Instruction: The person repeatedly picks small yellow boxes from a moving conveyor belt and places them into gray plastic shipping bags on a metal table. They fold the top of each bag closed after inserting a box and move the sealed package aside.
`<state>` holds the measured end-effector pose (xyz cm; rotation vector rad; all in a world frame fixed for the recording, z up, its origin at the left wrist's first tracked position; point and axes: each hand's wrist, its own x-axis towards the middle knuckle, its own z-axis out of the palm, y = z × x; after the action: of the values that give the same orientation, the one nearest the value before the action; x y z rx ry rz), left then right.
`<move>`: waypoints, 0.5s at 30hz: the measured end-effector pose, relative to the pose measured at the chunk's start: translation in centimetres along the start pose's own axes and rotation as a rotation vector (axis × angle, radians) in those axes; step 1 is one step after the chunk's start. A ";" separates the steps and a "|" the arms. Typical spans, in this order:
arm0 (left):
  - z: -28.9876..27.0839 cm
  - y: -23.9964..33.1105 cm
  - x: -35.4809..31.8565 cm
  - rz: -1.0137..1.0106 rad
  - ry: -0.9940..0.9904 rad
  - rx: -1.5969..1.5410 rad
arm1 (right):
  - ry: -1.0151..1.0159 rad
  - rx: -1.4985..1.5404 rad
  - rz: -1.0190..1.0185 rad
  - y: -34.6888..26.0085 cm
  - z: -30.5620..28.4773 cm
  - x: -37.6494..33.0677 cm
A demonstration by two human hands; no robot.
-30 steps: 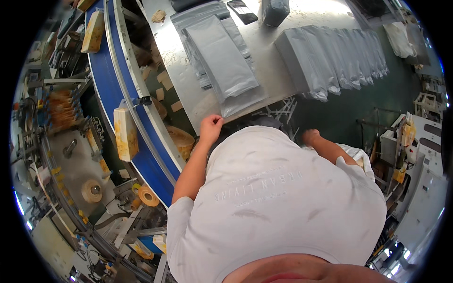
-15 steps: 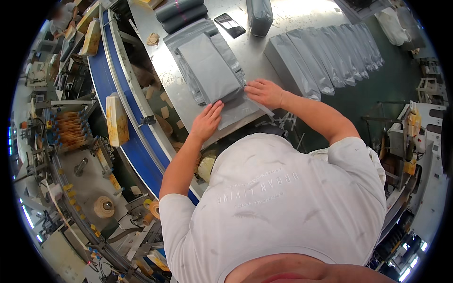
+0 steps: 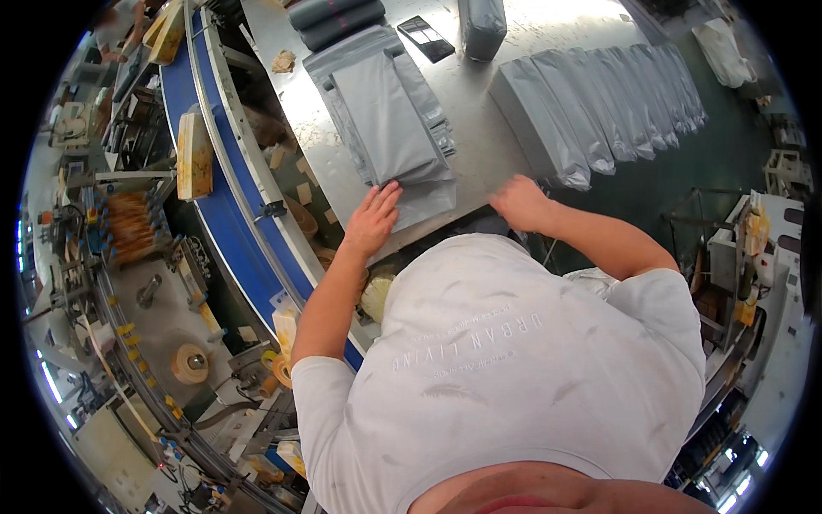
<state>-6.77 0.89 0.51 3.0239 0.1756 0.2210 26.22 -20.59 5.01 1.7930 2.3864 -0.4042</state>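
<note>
A filled grey plastic mailing bag (image 3: 385, 116) lies on a stack of flat grey bags (image 3: 355, 56) on the metal table. Its near end is a loose flap (image 3: 425, 204) reaching toward the table's front edge. My left hand (image 3: 373, 218) rests at the bag's near left corner, fingers stretched out on the plastic. To the right of the flap, my right hand (image 3: 524, 204) is off the bag, over the table's front edge. Its fingers are smeared by motion, so whether they hold anything cannot be made out.
Several packed grey bags (image 3: 591, 107) stand in a row at the right. Dark rolls (image 3: 338, 21), a phone (image 3: 425, 39) and another grey package (image 3: 482, 30) sit at the back. Left of the table runs a blue conveyor (image 3: 248, 248) carrying yellow-white blocks (image 3: 194, 154).
My right hand has left the bag's near right corner and moved right, toward me. My left hand stays on the bag. A yellow-white block has travelled away along the conveyor.
</note>
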 end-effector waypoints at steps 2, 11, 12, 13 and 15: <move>-0.1 -0.3 0.2 0.019 -0.001 0.000 | 0.149 -0.052 -0.017 0.4 0.4 1.1; -0.3 -0.5 0.1 0.019 0.012 -0.022 | 0.304 -0.031 -0.039 1.0 -0.8 4.3; -0.2 -0.5 -0.1 0.011 0.025 -0.028 | 0.262 -0.021 -0.024 1.0 -0.9 4.9; -0.3 -0.4 -0.1 0.012 0.011 -0.023 | 0.219 -0.012 0.001 1.1 -1.1 5.2; -0.7 -0.4 0.6 0.027 -0.017 -0.013 | -0.247 -0.039 0.192 2.5 0.3 6.2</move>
<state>-6.33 1.44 1.23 3.0160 0.1309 0.1976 26.84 -14.33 2.82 1.8154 2.0253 -0.5171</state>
